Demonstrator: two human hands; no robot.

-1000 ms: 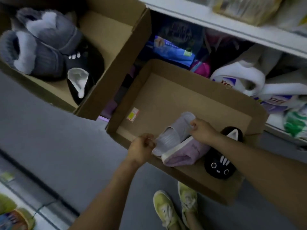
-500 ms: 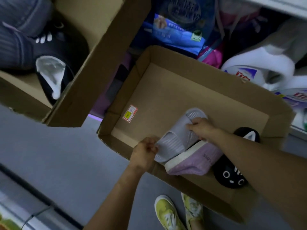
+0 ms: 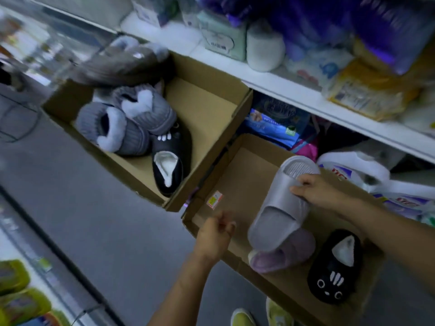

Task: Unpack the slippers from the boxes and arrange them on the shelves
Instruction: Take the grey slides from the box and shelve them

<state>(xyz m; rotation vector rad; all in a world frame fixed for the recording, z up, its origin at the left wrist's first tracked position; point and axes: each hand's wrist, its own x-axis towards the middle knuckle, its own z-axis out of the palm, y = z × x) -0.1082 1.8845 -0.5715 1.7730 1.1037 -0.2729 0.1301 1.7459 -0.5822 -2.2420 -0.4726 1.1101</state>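
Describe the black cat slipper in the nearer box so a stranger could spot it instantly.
Find the nearer cardboard box, under the right hand. In its near right corner, beside a lilac slipper, lies the black cat slipper. Only it shows a face with round white eyes.

Layout: two boxes on the floor before the shelf [image 3: 306, 95].
Far box [image 3: 207, 109] left and behind, near box [image 3: 235, 180] right, corners just beside each other. In the far box: pair of knit slippers [image 3: 127, 123] at left, eared slipper [image 3: 168, 161] just right of them. In the near box: cat-face slipper [image 3: 334, 271] at right, soft slipper [image 3: 282, 257] to its left, and over that the slide slipper [image 3: 280, 208], held by the right hand [image 3: 315, 191].
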